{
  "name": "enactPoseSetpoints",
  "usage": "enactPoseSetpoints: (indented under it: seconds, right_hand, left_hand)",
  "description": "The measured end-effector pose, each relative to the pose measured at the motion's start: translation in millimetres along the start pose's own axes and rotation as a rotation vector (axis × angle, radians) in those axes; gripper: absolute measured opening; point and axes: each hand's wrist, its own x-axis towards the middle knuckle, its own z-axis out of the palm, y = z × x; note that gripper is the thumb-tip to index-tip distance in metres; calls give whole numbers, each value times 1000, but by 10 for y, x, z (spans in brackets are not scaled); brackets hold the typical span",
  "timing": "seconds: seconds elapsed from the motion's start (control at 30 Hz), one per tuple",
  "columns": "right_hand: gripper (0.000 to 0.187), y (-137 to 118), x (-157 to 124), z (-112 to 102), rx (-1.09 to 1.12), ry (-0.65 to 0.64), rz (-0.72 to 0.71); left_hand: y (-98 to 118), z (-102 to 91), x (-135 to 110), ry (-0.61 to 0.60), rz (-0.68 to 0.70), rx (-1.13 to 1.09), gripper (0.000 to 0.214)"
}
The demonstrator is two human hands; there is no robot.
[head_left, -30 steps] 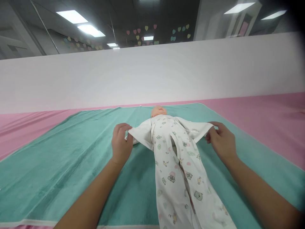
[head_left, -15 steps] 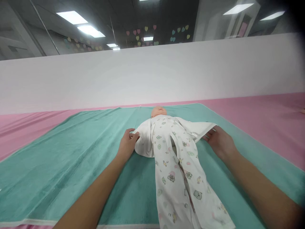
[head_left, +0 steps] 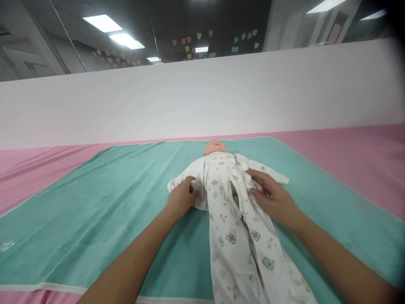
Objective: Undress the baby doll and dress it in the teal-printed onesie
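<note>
A baby doll (head_left: 215, 147) lies on its back, its bald head at the far end, dressed in a white sleepsuit (head_left: 236, 253) printed with small animal patterns. The suit's front opening runs down the middle. It lies on a teal towel (head_left: 95, 215). My left hand (head_left: 181, 198) rests on the suit's folded left-of-view sleeve, fingers on the fabric and not clearly gripping. My right hand (head_left: 272, 200) lies spread on the suit's front, fingertips near the chest. The doll's arms are hidden inside the fabric.
A pink sheet (head_left: 47, 156) spreads under the towel and beyond its edges. A white partition (head_left: 190, 101) runs along the far side, with paper hearts (head_left: 211, 42) on dark glass above it. No other people are in view.
My right hand has let go of the far sleeve and moved left onto the suit's front. That sleeve now lies flat. My left hand has shifted slightly lower on the folded sleeve.
</note>
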Motion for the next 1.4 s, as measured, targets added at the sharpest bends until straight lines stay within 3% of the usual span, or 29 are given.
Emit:
enactPoseSetpoints:
  seconds: [0.1,0.43,0.53,0.67,0.77,0.9,0.97,1.03,1.1,1.2,1.3,1.4]
  right_hand:
    - [46,-54,-39,68,-48,-176,-37]
    - [47,-43,-16,44,-111,-208,-73]
    - [47,-45,-19,69,-146,-210,-95]
    - [44,-5,-19,99,-143,-195,-102]
    - [42,40,-12,130,-90,-148,-112]
    - [41,67,14,162,-9,-84,-137]
    - [38,78,31,162,-24,-20,-156]
    - [35,97,47,146,-39,48,-153]
    - [33,122,59,121,-29,65,-136]
    - [29,143,66,85,-3,43,-142]
    - [28,124,61,66,13,42,-137]
    - [31,77,40,49,29,33,-73]
  left_hand:
    - [17,20,-11,5,28,40,39]
    - [3,32,-1,80,84,-89,30]
    - [100,-65,-55,230,134,-214,23]
    - [399,-227,-208,498,244,-346,12]
    - [699,-280,-294,575,295,-464,6]
    - [1086,-193,-279,485,237,-559,6]
    - [1234,-87,-250,337,278,-539,11]
    - [1320,28,-237,130,448,-465,19]
    - [1326,111,-249,25,624,-411,25]
    - [1198,118,-267,168,723,-432,22]
    - [1007,41,-217,359,618,-419,19]
    - [867,34,-120,384,474,-368,20]
